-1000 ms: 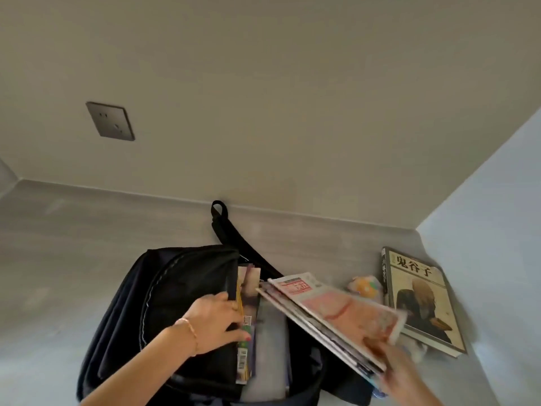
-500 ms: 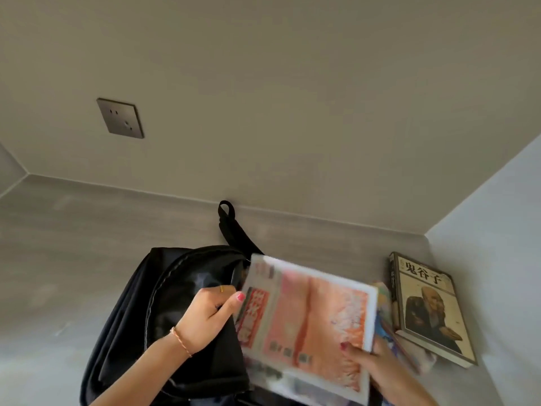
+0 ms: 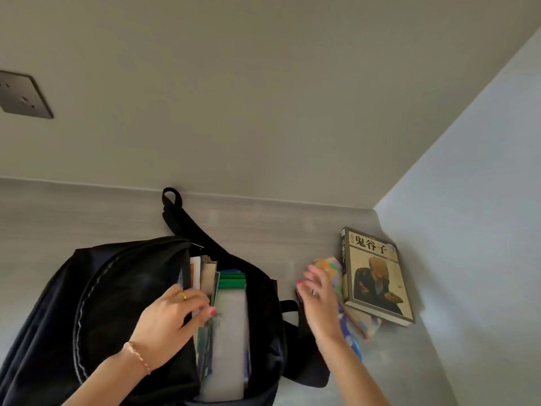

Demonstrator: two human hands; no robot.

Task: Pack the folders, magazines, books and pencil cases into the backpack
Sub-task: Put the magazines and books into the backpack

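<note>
A black backpack [image 3: 96, 291] lies open on the grey surface. Inside stand magazines [image 3: 206, 276] and a pale folder [image 3: 229, 332] with green-edged folders [image 3: 232, 281] behind it. My left hand [image 3: 169, 320] grips the front flap at the opening and holds it back from the magazines. My right hand [image 3: 319, 300] hovers to the right of the bag, fingers spread and holding nothing, just over a colourful pencil case [image 3: 330, 266]. A thick book [image 3: 377, 273] with a seated figure on its cover lies at the far right on other flat items [image 3: 360, 323].
The wall behind carries a grey socket plate [image 3: 23, 96]. A pale side wall [image 3: 483, 230] closes the corner at the right, close to the book. The bag's strap [image 3: 187, 221] runs up toward the back wall.
The orange-pink magazines that my right hand held above the bag are now inside it. My right hand has let go and moved right toward the pencil case. My left hand still holds the flap.
</note>
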